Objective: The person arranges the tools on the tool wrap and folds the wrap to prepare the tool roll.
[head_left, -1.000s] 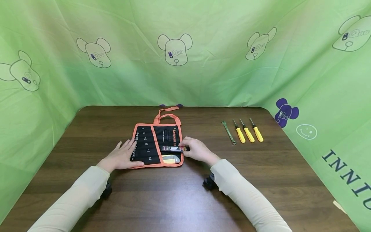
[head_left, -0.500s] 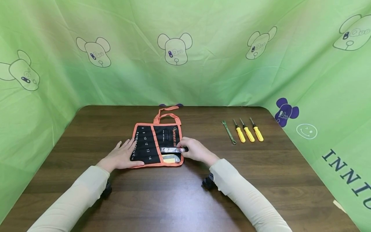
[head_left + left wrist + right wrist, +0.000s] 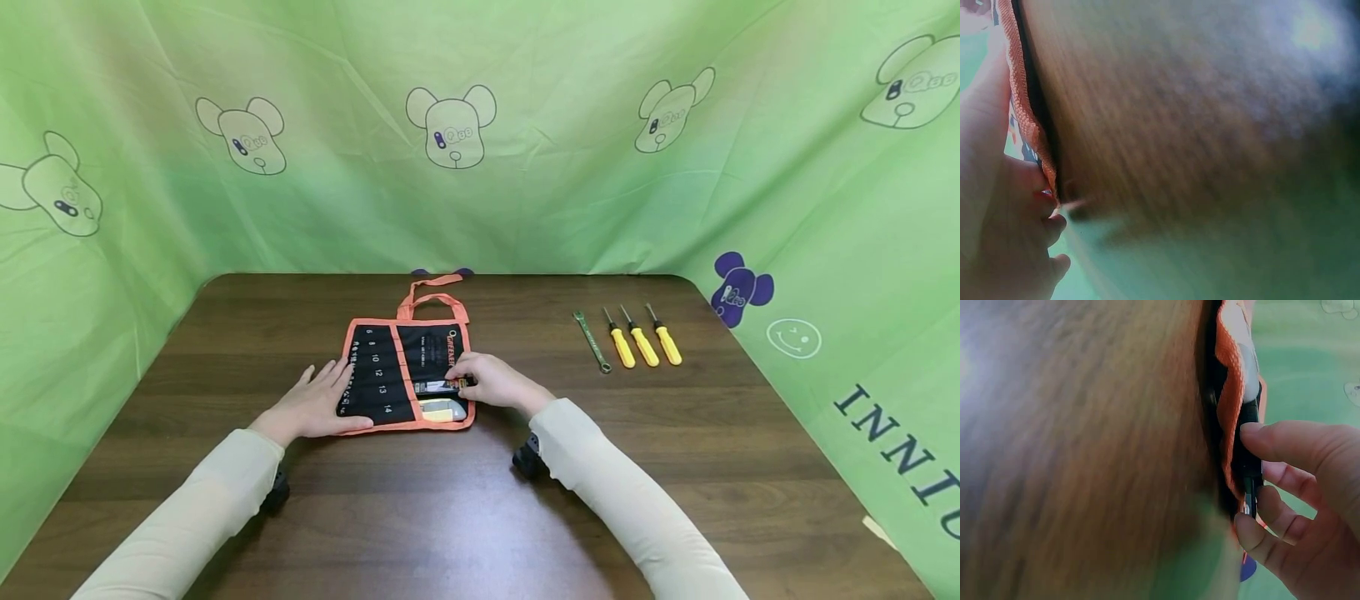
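A black tool pouch [image 3: 427,350] with orange edging and numbered slots lies flat on the table. My left hand [image 3: 315,404] rests on its left side, fingers spread; in the left wrist view the fingers [image 3: 1029,212] lie along the orange edge. My right hand [image 3: 501,383] pinches a slim black case [image 3: 431,387] with a printed label at the pouch's right part. The right wrist view shows thumb and fingers on the black case [image 3: 1249,447], close to the orange edging. Below it, a yellow and grey tool [image 3: 442,410], probably a utility knife, sits in the pouch.
To the right lie a combination wrench [image 3: 592,342] and three yellow-handled screwdrivers [image 3: 642,346], side by side. The pouch's orange strap [image 3: 431,296] reaches toward the back edge of the wooden table [image 3: 480,517]. A green printed cloth [image 3: 337,192] hangs behind and beside the table.
My right hand has moved a little left with the black case, whose label turned out of sight and back into view. My left hand has stayed in place on the pouch.
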